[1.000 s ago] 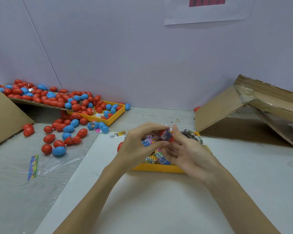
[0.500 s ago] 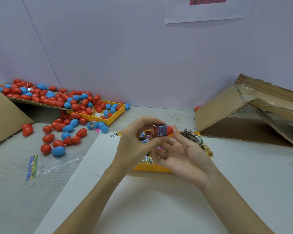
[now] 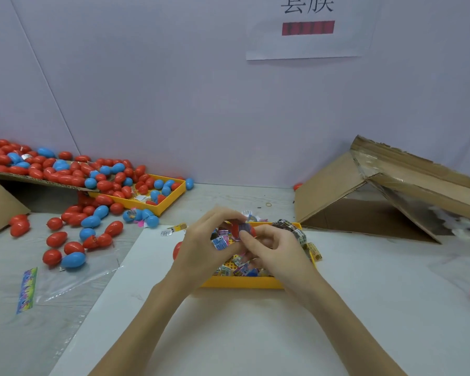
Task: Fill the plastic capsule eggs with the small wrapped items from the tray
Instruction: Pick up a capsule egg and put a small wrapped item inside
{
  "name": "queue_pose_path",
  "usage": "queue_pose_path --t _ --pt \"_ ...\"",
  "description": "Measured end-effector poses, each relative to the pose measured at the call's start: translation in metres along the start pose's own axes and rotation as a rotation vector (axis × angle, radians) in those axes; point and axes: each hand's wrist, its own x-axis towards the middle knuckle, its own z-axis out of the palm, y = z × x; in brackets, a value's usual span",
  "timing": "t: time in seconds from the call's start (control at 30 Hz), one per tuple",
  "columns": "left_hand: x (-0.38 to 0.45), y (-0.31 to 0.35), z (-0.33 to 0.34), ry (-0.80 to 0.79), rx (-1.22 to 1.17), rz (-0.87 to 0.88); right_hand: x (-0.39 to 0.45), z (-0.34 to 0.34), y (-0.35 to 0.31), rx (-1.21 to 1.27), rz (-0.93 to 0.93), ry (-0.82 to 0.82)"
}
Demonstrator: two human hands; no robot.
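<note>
Both hands pinch a red egg (image 3: 240,229) w/ an item (image 3: 246,227) at its mouth, just above the tray (image 3: 244,282): left hand (image 3: 201,248) holds, right hand (image 3: 276,246) presses. Risk: item pops out or jams the seam if crooked.

Egg pile (image 3: 73,183) left — tray (image 3: 244,282) centre

Two bare hands meet above a yellow tray (image 3: 242,282) of small wrapped items (image 3: 229,268) on a white counter (image 3: 228,335). The left hand (image 3: 201,248) and right hand (image 3: 277,251) together pinch a red capsule egg (image 3: 242,230) with a wrapper at its opening. Red and blue eggs (image 3: 73,240) lie scattered at left; a folded cardboard box (image 3: 377,194) sits at right.
</note>
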Motion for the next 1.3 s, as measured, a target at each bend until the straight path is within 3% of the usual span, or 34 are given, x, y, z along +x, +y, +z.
queue_pose_path --t 0.07,0.13,0.2,0.27,0.37,0.5,0.77,0.87,1.1,1.3 --pt "-0.001 0.000 0.001 -0.002 -0.065 -0.081 0.005 -0.009 0.000 0.066 0.080 0.043" --pt "-0.001 -0.002 -0.001 0.067 -0.106 -0.153 0.016 -0.030 -0.012 0.361 0.155 0.087" --pt "0.000 -0.005 -0.005 0.136 -0.075 -0.172 0.032 -0.065 -0.035 0.731 0.124 0.113" --pt "0.003 -0.008 -0.007 0.174 -0.016 -0.153 0.046 -0.102 -0.059 0.906 0.028 0.204" --pt "0.003 -0.007 -0.008 0.236 0.021 -0.154 0.054 -0.123 -0.068 0.720 0.036 0.319" --pt "0.002 -0.018 -0.013 0.292 0.068 -0.207 0.044 -0.097 -0.033 0.390 0.106 0.275" --pt "-0.008 -0.061 -0.028 0.250 0.392 -0.593 0.024 -0.040 0.010 -0.197 -0.240 0.259" --pt "-0.013 -0.076 -0.041 0.263 0.520 -0.660 0.017 -0.032 0.015 -0.415 -0.353 0.231" --pt "-0.018 -0.092 -0.051 0.138 0.695 -0.661 0.014 -0.021 0.023 -0.598 -0.433 0.170" --pt "-0.017 -0.108 -0.074 0.157 0.759 -0.763 0.015 -0.019 0.023 -0.654 -0.452 0.172"
